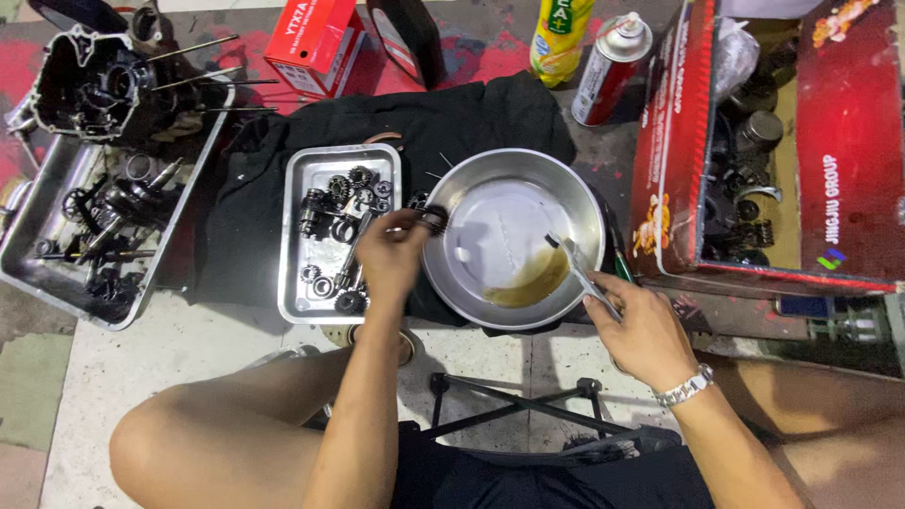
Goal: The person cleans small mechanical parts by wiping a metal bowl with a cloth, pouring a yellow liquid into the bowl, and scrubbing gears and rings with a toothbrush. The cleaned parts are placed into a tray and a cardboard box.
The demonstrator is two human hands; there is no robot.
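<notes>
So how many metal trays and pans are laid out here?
3. A round pan sits in the middle under the right hand, a small rectangular tray of gears lies beside it by the left hand, and a bigger tray sits far left.

Left hand [391, 253] pinching, right hand [641, 325] gripping, both arms outstretched
</notes>
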